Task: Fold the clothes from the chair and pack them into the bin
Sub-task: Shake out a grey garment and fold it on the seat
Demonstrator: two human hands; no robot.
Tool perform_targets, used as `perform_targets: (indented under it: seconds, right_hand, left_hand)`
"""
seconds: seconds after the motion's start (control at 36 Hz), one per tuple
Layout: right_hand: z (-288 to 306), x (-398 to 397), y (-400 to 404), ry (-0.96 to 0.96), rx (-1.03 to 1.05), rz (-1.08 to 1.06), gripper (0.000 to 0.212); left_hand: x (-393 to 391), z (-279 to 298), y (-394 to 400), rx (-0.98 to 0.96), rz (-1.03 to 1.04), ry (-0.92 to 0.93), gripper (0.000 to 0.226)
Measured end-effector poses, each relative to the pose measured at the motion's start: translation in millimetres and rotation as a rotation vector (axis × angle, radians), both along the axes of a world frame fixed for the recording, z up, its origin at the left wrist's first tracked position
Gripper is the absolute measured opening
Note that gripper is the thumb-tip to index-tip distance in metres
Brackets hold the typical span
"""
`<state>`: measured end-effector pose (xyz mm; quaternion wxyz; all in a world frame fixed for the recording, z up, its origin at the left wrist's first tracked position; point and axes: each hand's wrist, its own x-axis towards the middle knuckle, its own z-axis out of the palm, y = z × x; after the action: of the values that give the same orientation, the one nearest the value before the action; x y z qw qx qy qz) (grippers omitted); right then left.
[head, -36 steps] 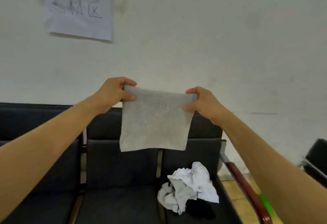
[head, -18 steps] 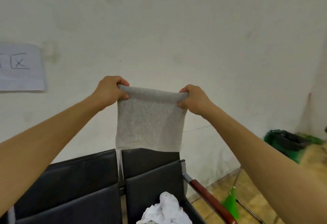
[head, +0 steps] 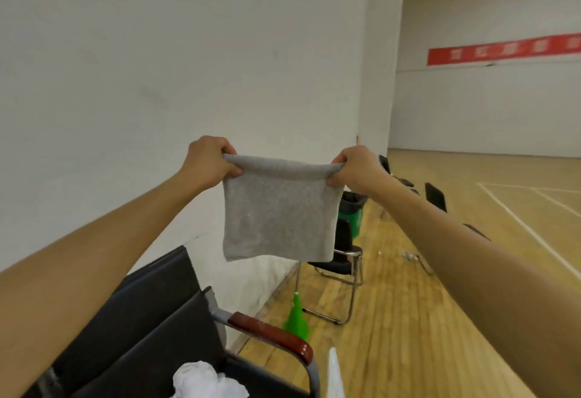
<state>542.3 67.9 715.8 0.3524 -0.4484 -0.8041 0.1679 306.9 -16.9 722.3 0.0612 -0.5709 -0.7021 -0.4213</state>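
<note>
Pinching the folded grey cloth (head: 278,218) by its top corners, left hand (head: 209,158) and right hand (head: 355,168) carry it; packing next calls for finding the bin, unidentified here.

White walls (head: 157,52) meet a wooden court floor (head: 424,303); a red banner (head: 503,50) hangs beyond.

Materials and finishes, as seen from the head camera

Folded grey cloth (head: 278,209): soft matt knit. Chair (head: 151,319): black, faintly sheened upholstery; armrest (head: 270,336) of glossy reddish wood on grey metal. White clothes (head: 207,382): crumpled fabric. Floor (head: 408,319): varnished wood boards. Wall (head: 157,67): matt white paint.
</note>
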Motion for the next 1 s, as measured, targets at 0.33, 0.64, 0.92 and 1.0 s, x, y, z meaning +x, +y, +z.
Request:
perform_targets:
  seconds: [0.33,0.64,0.92,1.0]
  right_hand:
    - [-45,177,30,-0.189,-0.006,-0.368,0.017]
    - [-159,328,92,-0.362,-0.228,-0.429,0.008]
    - [-318,388,167,-0.272,-0.472,-0.425,0.006]
    - [-370,387,184,-0.255,-0.509,-0.421,0.007]
  left_hand:
    - [151,-53,121,-0.166,-0.52,-0.023,0.022]
    - [294,-167,218,-0.387,-0.72,0.072,0.019]
    - [355,-322,291,-0.65,-0.708,0.055,0.009]
    - [354,-378,313,-0.736,-0.726,0.04,0.005]
